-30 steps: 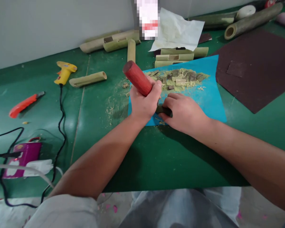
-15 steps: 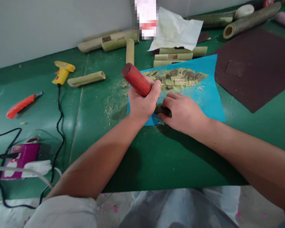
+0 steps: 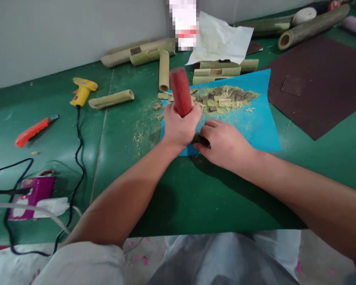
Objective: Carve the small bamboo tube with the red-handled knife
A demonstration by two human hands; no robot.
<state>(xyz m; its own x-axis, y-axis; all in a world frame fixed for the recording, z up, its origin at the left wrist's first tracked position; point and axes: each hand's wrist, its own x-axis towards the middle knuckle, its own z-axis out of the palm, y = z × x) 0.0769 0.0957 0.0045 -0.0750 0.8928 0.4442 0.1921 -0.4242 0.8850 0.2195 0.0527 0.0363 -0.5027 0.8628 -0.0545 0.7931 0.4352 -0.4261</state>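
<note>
My left hand [image 3: 180, 124] is wrapped round a thick red cylindrical handle [image 3: 181, 91] that stands up out of the fist; its lower end is hidden. Close beside it, my right hand [image 3: 225, 144] grips a short dark green bamboo piece [image 3: 200, 139] between thumb and fingers, low over the front edge of a blue sheet [image 3: 264, 130]. Shavings and small cut bamboo chips [image 3: 224, 102] lie in a heap on the sheet behind both hands.
On the green table [image 3: 130, 166] are a yellow glue gun [image 3: 83, 91], an orange cutter [image 3: 32, 132], a purple box [image 3: 38, 196] with cables, a split bamboo tube [image 3: 112, 99], more tubes behind [image 3: 164, 71], white paper [image 3: 222, 39] and a dark brown sheet [image 3: 314, 91].
The red handle has swung from leaning left to nearly upright in my left hand. My right hand has stayed almost in place with the bamboo piece. The view has shifted slightly.
</note>
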